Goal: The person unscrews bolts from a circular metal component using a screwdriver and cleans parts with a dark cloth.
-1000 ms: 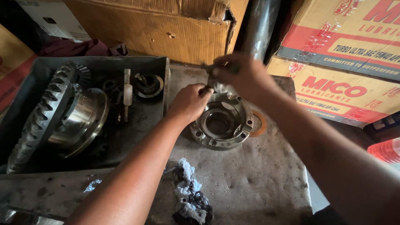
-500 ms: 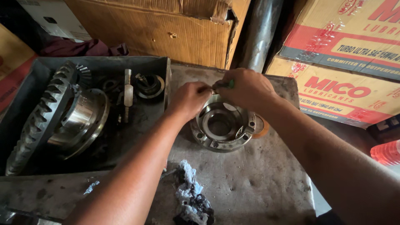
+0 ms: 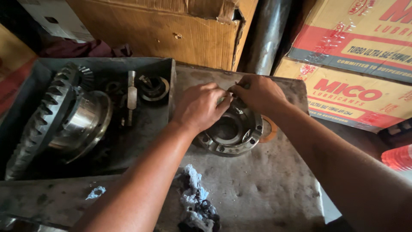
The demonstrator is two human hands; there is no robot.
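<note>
Both my forearms reach forward over the tabletop (image 3: 266,189). My left hand (image 3: 201,105) and right hand (image 3: 256,92) meet knuckles-up above the round metal differential housing (image 3: 229,133), fingertips pinched together on a small part I cannot make out.

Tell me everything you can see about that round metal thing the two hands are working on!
The round metal housing is grey, dull and greasy-looking. It is a thick ring with a deep hollow middle and a flat rim dotted with bolt holes. It lies flat, open side up, on the worn grey bench, right of the metal tray. The left hand and right hand rest over its top edge, fingers meeting there. A thin orange ring peeks out at its right side.
</note>
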